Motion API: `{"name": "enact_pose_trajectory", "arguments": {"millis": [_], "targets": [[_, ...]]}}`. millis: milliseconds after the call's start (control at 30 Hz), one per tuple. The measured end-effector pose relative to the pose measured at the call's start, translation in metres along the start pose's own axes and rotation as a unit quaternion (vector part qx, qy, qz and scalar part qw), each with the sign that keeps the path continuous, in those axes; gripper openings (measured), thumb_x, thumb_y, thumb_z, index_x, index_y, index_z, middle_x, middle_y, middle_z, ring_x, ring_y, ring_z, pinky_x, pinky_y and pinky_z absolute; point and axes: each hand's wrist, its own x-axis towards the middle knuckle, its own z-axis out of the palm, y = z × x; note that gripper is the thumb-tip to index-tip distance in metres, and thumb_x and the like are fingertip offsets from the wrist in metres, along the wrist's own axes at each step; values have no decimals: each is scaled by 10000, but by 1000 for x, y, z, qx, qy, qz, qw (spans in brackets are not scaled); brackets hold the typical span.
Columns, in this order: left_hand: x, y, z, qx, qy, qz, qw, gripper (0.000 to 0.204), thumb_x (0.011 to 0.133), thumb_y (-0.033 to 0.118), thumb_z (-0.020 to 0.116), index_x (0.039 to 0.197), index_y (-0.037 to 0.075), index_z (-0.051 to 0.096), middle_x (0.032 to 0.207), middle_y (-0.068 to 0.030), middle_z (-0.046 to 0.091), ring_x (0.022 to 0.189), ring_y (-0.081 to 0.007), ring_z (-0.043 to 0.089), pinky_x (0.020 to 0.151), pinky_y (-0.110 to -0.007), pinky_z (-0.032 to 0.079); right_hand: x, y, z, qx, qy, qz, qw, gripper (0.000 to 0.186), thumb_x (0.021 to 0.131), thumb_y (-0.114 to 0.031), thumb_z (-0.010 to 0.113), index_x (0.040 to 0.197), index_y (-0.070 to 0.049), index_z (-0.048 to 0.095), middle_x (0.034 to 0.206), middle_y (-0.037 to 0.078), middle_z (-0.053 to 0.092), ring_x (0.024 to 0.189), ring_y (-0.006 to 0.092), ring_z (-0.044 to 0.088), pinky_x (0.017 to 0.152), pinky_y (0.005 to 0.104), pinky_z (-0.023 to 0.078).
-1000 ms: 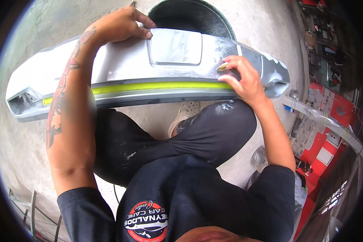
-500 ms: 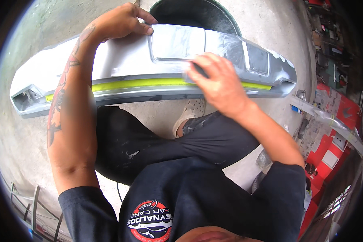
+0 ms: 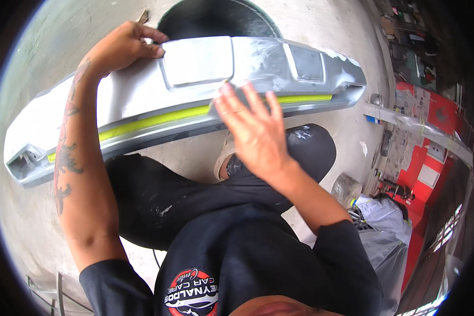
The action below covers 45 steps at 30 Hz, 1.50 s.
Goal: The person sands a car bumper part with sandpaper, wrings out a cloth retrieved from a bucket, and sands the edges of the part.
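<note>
A long silver bumper piece (image 3: 197,60) with a yellow-green strip (image 3: 142,121) lies crosswise in front of me, above my knees. My left hand (image 3: 134,47) grips its far edge, thumb on the face beside a raised panel. My right hand (image 3: 255,131) is over the lower middle of the piece, near the strip, fingers stretched and spread with the fingertips at its surface; whether anything lies under them is hidden. Pale, cloudy smudges mark the face right of centre.
Behind the piece stands a dark round tub (image 3: 210,18). The concrete floor (image 3: 326,26) surrounds me. At right are a long grey rail (image 3: 416,131), red-and-white material (image 3: 426,174), a metal can (image 3: 346,187) and plastic sheeting (image 3: 384,253). Metal bars (image 3: 58,289) are at lower left.
My right hand has moved left along the piece, and its fingers, earlier curled round a small pad, are now outstretched. The piece and my left hand sit further left in the picture.
</note>
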Motion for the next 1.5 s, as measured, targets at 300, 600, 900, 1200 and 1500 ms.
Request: {"name": "enact_pose_trajectory", "arguments": {"millis": [300,600,900,1200,1500], "targets": [[-2,1,4,-21,25,-16,999,425,838,197,783,1228,42,718,932,-113,754,755,-182,736,792,-272,599,-12,57,-14,-106,-16,116,987,439,906,-69,565,1333,-126,649,1424,75,606,1367,357,505,1104,617,330],[-3,4,5,-17,39,-16,999,426,811,203,804,1200,46,735,895,-95,754,729,-170,721,783,-268,583,-11,90,-16,-104,-12,101,989,478,873,-56,580,1336,-158,644,1410,53,620,1354,362,515,1086,560,364],[-3,1,7,-23,42,-18,999,389,807,225,809,1164,81,762,898,-85,760,742,-175,720,790,-274,567,41,97,2,-81,52,-45,994,426,907,-63,503,1304,-106,652,1412,91,614,1335,383,521,1054,589,400],[-4,6,3,-10,20,-30,999,383,820,254,806,1177,124,765,938,-81,765,801,-181,722,816,-295,559,48,90,-2,-51,21,-99,994,470,876,-45,539,1330,-121,636,1434,54,597,1352,368,510,1052,600,399],[-6,4,1,48,34,8,998,349,871,303,763,1193,170,764,1035,-121,766,871,-217,734,883,-346,552,25,75,-11,-43,-31,-68,996,526,880,-76,573,1379,-232,624,1470,-29,569,1335,405,512,1105,683,325]]}}
